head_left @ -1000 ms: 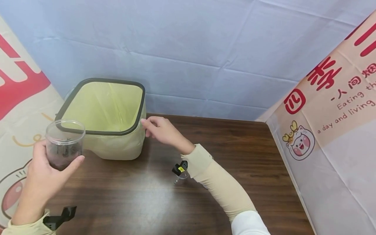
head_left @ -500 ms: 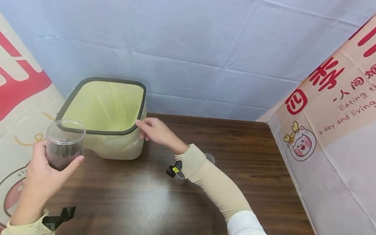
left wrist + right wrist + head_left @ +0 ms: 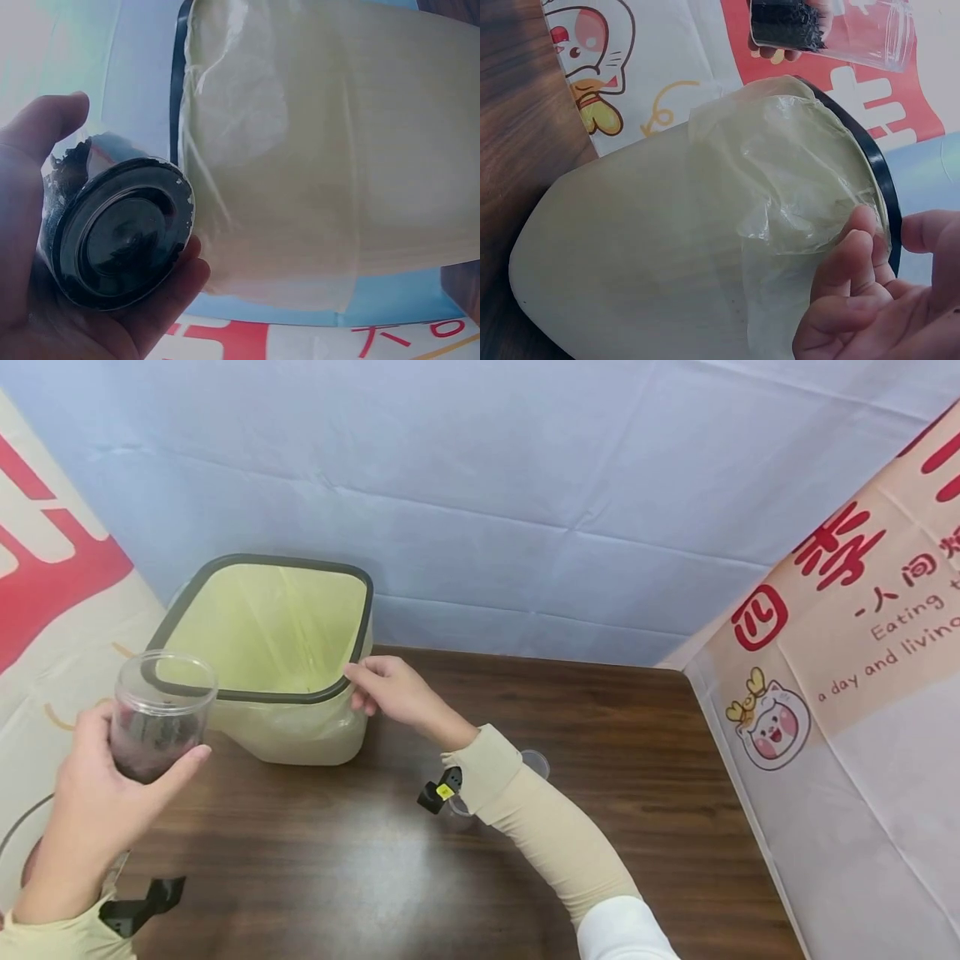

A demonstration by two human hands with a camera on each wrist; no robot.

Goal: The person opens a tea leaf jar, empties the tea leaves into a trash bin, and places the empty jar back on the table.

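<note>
My left hand (image 3: 112,793) grips a clear plastic jar (image 3: 161,714), thumb on one side and fingers on the other. Dark, shredded bits lie in the lower part of the jar; its mouth is uncovered. The left wrist view shows the jar's round base (image 3: 124,232) from below. It is held in front of the near left corner of a pale trash bin (image 3: 300,735) with a black rim ring and a clear liner bag (image 3: 795,172) folded over its edge. At the bin's near right corner, my right hand (image 3: 397,693) pinches the rim (image 3: 885,184) between thumb and fingers.
A clear round piece (image 3: 536,764) and another clear piece (image 3: 460,807) lie on the brown wooden table (image 3: 622,735), partly hidden by the right sleeve. A pale blue cloth (image 3: 480,510) stands behind, with printed panels on both sides.
My right hand has shifted slightly left onto the bin's rim. The left hand with the jar has moved a little up and left. A clear round piece has come into view beside the right sleeve.
</note>
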